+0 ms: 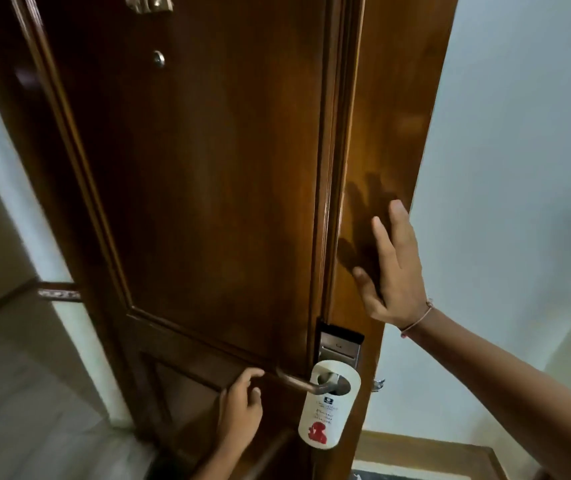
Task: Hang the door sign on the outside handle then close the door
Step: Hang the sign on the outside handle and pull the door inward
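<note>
Though hung already on handle (306, 382), door sign (322, 403); door (207, 185) ajar, closing left. Left hand (240, 407) grip loosely curled, empty; right hand (393, 271) splayed flat, empty.

A: The light is dim and warm on the door (207, 168), cooler on the pale wall (519, 168) at right.

B: A soft sheen runs down the wood, and the right hand (393, 271) throws a dark spread-finger shadow (363, 223) just beside it.

A: It is blurred all over. The print on the sign (325, 407) cannot be read.

B: The door's edges bow and lean outward, as a wide lens bends them.
</note>
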